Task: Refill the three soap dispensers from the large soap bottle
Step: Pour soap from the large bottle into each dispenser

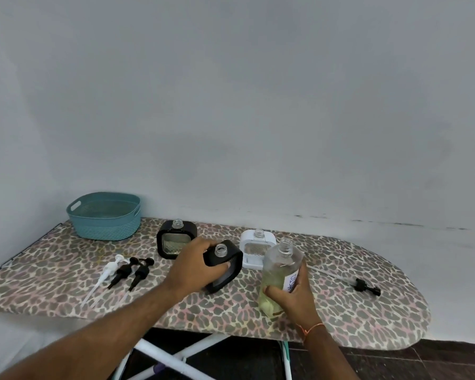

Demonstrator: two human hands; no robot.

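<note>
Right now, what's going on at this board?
A person is refilling soap dispensers. The left hand grips a tilted black dispenser, its neck open. The right hand holds the uncapped large soap bottle, not yet pouring. A second black dispenser and a white dispenser stand open behind; their pumps lie to the left.

Basket [104,216] back-left on board [368,311]; pumps [124,272] front.
</note>
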